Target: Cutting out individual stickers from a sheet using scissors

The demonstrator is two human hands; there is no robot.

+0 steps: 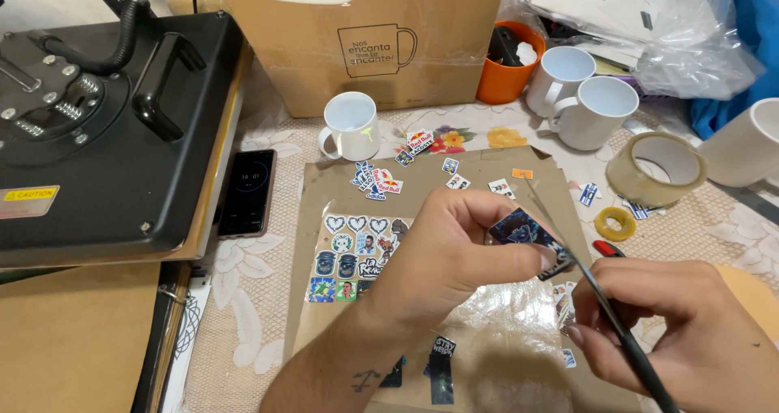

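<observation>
The left hand [442, 255] is pinched narrow, thumb and fingertips closed on a small dark blue printed sticker cut-out [519, 228] that it holds up at its own fingertips, above the work surface. The right hand [677, 324] is closed around a pair of long thin black tweezers [604, 307], gripping them near the middle; the slim metal tips run up and away from this hand, past the sticker's right edge, ending just beyond the left hand's fingertips. Whether the tips touch the sticker cannot be told.

Under both hands lies a brown cardboard sheet [312, 299] on the lace-patterned tabletop [243, 299]. Just left of the left hand, rows of small colourful die-cut stickers [357, 255] lie on the cardboard, with more of them scattered beyond its knuckles. Below the left wrist is a crinkled piece of clear plastic film [503, 340], and a dark rectangular sticker [442, 368].

Beyond the left hand stands a white ceramic mug [350, 126], in front of a large brown cardboard box [365, 40]. Beyond the right hand stand two more white mugs [580, 96], touching each other, beside an orange plastic cup [507, 76]. Further right of the right hand sit a wide roll of clear packing tape [656, 168] and, nearer, a small roll of yellow tape [615, 223]. Far to the left of the left hand, a black smartphone [247, 192] lies next to a black heat press machine [105, 121].
</observation>
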